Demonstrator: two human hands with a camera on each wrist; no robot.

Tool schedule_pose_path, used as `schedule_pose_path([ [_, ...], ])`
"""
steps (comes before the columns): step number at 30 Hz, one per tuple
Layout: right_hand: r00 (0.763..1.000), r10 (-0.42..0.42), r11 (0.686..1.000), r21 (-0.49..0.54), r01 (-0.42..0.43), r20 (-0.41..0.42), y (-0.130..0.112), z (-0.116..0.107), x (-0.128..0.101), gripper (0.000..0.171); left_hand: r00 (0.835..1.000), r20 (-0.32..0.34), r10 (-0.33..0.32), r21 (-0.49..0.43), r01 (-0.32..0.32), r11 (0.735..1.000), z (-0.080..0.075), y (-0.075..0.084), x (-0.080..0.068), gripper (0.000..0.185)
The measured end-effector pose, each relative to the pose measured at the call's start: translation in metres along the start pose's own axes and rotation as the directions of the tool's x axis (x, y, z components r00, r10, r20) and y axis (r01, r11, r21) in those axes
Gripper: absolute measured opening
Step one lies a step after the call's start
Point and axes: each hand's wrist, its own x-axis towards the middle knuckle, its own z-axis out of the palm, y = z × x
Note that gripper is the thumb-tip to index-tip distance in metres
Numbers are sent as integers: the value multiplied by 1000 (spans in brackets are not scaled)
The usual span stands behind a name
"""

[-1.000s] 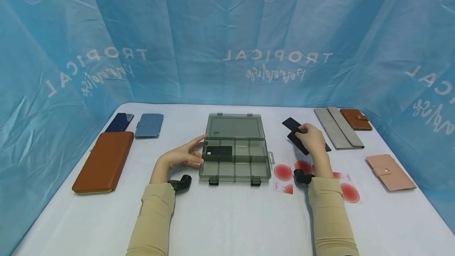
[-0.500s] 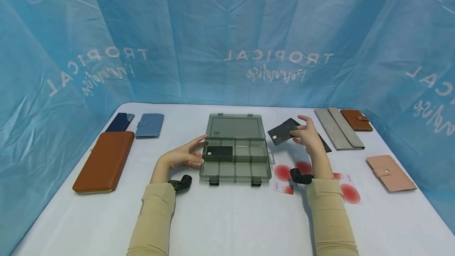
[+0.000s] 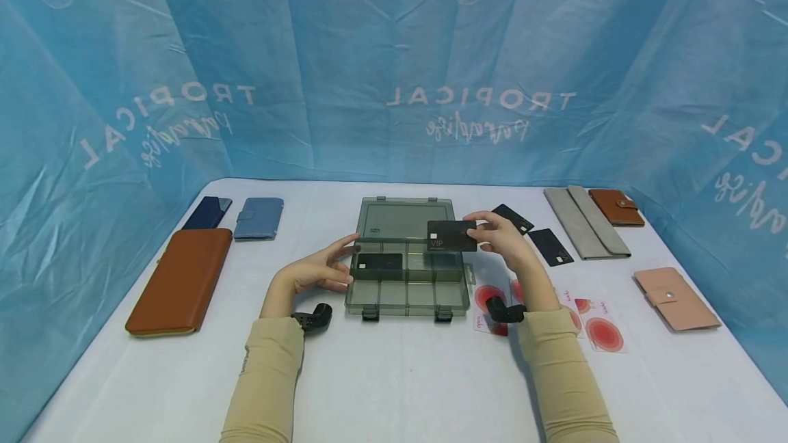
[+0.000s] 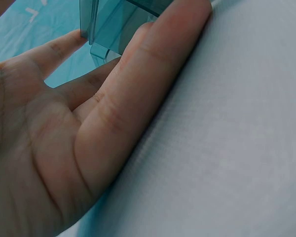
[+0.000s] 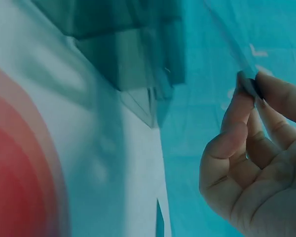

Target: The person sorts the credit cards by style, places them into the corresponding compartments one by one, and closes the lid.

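My right hand (image 3: pixel 501 241) pinches a black VIP card (image 3: pixel 451 236) by its right end, over the right part of a translucent green compartment box (image 3: pixel 425 297). In the right wrist view that card (image 5: pixel 249 85) shows edge-on between thumb and fingertips. The box lies with its lid (image 3: pixel 406 219) folded back; another black card (image 3: pixel 379 266) rests in its upper left compartment. At the box's left wall, my left hand (image 3: pixel 314 271) touches with extended fingers, which the left wrist view shows nearly straight along the table. Two more black cards (image 3: pixel 551 247) lie right of the right hand.
Several white cards with red circles (image 3: pixel 605 333) lie under and beside the right forearm. Far right are a grey folder (image 3: pixel 585 222), a brown wallet (image 3: pixel 618 207) and a pink wallet (image 3: pixel 677 298). At left are a brown notebook (image 3: pixel 180 282), a blue wallet (image 3: pixel 259 218) and a navy case (image 3: pixel 206 212).
My right hand has lifted one black card from the group at right and carried it left over the box, turning it level. The left hand has stayed at the box.
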Motion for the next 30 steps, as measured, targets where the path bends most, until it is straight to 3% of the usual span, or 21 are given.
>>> schedule_pose_path([
  [9,995,-98,982,-158,100,19,3,24,3,27,1000,0,1,5,-1,1000,0,0,0,96],
  [15,993,-112,946,-301,118,38,5,32,3,23,1000,3,5,5,-5,1000,0,0,0,94],
  [24,979,-166,836,-510,202,115,2,35,1,13,1000,5,0,-2,0,1000,0,-1,0,94],
  [30,965,-207,776,-573,263,163,1,35,1,13,1000,8,1,-9,-1,1000,-1,-2,1,94],
])
